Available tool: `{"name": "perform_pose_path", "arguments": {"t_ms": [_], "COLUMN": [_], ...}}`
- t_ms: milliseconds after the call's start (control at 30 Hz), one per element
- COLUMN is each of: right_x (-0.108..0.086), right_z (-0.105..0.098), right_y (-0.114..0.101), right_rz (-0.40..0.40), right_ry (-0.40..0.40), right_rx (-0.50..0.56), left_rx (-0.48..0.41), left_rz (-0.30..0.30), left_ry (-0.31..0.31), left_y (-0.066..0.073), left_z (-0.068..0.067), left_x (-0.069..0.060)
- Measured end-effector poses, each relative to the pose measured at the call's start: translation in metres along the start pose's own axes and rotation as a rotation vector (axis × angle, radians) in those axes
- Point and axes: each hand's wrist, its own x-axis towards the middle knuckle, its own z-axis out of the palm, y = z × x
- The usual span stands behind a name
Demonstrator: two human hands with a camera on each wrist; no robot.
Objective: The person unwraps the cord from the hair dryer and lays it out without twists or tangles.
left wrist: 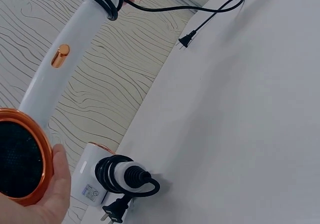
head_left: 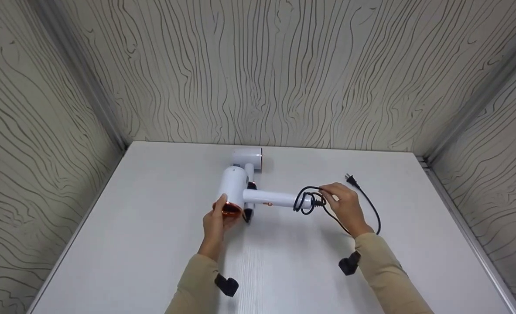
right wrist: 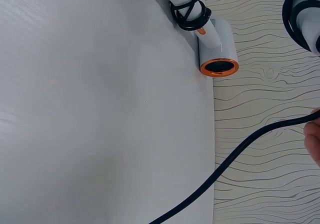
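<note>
A white hair dryer with a copper-coloured rim is held above the table, its handle pointing right. My left hand grips the dryer's barrel near the copper rim. Black cord loops loosely round the handle's end. There my right hand pinches the cord between thumb and fingers; in the right wrist view only its fingertips show at the edge. The loose end of the cord runs under the right wrist to a two-pin plug on the table.
A second white hair dryer lies near the table's back edge, behind the held one. Its cord is wound round the handle, with its plug beside it. Wood-patterned panels enclose the white table at the back and sides.
</note>
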Motion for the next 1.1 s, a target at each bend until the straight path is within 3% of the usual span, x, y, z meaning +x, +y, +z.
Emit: {"name": "perform_pose_path", "arguments": {"t_ms": [400,967,1100], "right_x": [-0.0014,-0.0065,-0.0078], "right_z": [-0.0022,-0.0025,-0.0022], "right_y": [0.0018,-0.0008,-0.0004], "right_rz": [-0.044,-0.117,-0.116], "right_ry": [0.045,0.079,0.080], "right_rx": [-0.017,-0.047,-0.043], "left_rx": [0.005,-0.094,-0.080], "left_rz": [-0.006,0.026,0.034], "left_ry": [0.004,0.037,0.052], "left_y": [0.0015,0.0014,0.0019], "left_z": [-0.0009,-0.0021,-0.0021], "left_x": [0.0008,0.0024,0.0026]}}
